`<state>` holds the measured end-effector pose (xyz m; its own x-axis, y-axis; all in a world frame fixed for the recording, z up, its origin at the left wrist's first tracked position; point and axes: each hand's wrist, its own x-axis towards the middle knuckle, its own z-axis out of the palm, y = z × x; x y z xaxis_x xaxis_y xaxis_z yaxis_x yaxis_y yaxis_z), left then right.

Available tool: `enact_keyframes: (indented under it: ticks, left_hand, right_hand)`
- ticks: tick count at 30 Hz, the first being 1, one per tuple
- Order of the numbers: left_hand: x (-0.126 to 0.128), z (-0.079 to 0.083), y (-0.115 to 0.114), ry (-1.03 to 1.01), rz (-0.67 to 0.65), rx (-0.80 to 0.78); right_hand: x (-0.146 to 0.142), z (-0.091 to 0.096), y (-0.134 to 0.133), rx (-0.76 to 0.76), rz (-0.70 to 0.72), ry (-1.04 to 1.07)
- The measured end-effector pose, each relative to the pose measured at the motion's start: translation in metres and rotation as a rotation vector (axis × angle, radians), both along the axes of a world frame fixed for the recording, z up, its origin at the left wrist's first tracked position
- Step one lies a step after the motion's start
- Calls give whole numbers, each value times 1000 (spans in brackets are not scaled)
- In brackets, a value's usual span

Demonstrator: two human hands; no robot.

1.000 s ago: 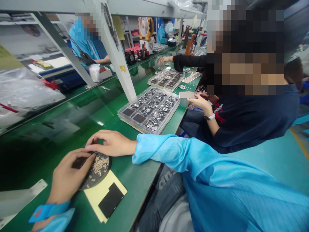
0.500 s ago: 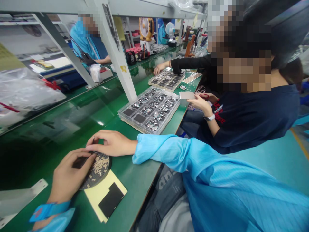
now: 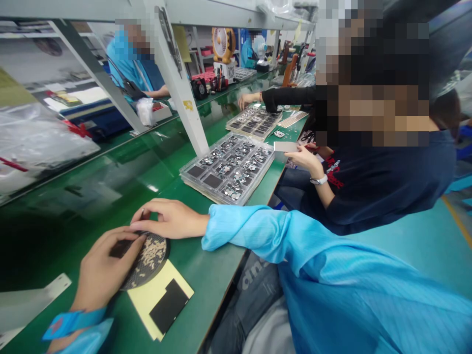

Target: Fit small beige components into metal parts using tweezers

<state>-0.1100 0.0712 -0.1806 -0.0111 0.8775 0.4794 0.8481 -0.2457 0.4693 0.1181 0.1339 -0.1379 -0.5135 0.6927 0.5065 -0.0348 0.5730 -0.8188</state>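
My left hand (image 3: pixel 101 268) reaches over the round dark dish (image 3: pixel 160 263), its thumb and fingers drawn together near the fingertips of the other hand. My right hand (image 3: pixel 171 219) comes in from the right with thumb and fingers pinched at the dish's far edge. A tiny dark tip shows by its fingers, too small to name. Whatever either hand grips is hidden. Many small beige pieces (image 3: pixel 153 253) lie scattered in the dish. Just in front, partly under the dish, is a yellow sheet (image 3: pixel 142 307) bearing a black notched rectangle (image 3: pixel 169 306).
A clear compartment tray (image 3: pixel 230 167) of small metal parts stands beyond my right hand, with another tray (image 3: pixel 254 120) farther back. A co-worker on the right holds a flat grey piece (image 3: pixel 285 147). A white post (image 3: pixel 184 98) rises behind; a white bracket (image 3: pixel 33 305) lies at left.
My hands stay almost still over the dish. The co-worker's head has shifted slightly, and the far hand over the back tray has moved a little right.
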Motion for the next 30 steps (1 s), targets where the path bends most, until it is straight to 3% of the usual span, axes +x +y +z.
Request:
enact_keyframes:
  ticks: [30]
  left_hand:
    - [6, 6, -2, -14, 43, -56]
  right_hand:
    - [3, 6, -2, -43, 6, -82]
